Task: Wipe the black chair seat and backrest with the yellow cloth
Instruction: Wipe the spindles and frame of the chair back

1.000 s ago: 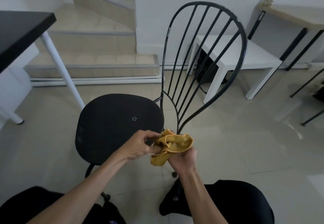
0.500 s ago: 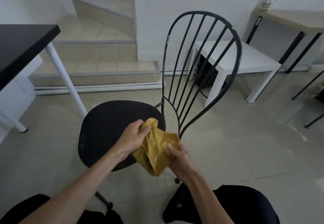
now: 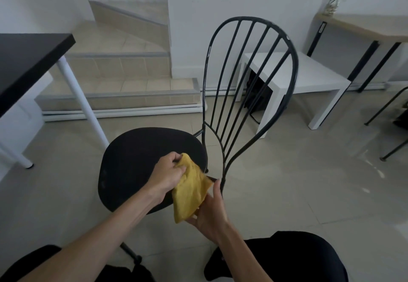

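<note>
Head view, preparation stage. Left hand [image 3: 167, 174] pinches the upper corner of the yellow cloth [image 3: 191, 190]; right hand [image 3: 212, 211] grips its lower end from beneath, thumb raised along the edge. The cloth — a folded, slightly limp wedge — hangs over the 4 o'clock rim of the black chair seat [image 3: 136, 160], apparently not touching it. Judged progress: wiping not begun; the seat and the wire backrest [image 3: 249, 82], at 1 o'clock of the cloth, both remain. Faint pale smudges mark the seat's 9 o'clock side.
</note>
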